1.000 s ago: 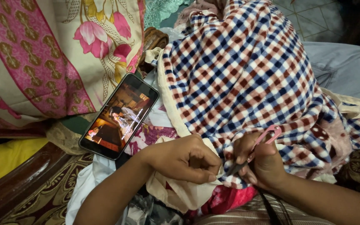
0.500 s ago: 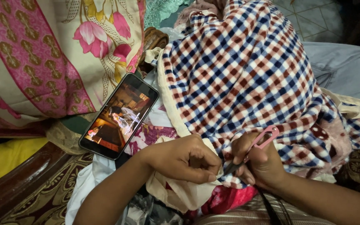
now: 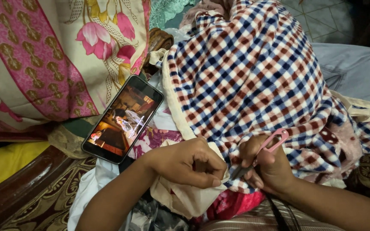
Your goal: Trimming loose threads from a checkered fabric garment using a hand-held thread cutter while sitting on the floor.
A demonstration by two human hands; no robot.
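Left hand (image 3: 191,162) pinches the cream hem of the checked fabric (image 3: 253,81); right hand (image 3: 267,164) grips pink-handled scissors (image 3: 265,147) — blades at that hem. A smartphone (image 3: 123,119) lies left, screen lit.

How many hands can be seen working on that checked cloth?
2. The left hand pinches the cream edge of the checked cloth at lower centre. The right hand, just beside it, holds small pink-handled scissors. No other hands show.
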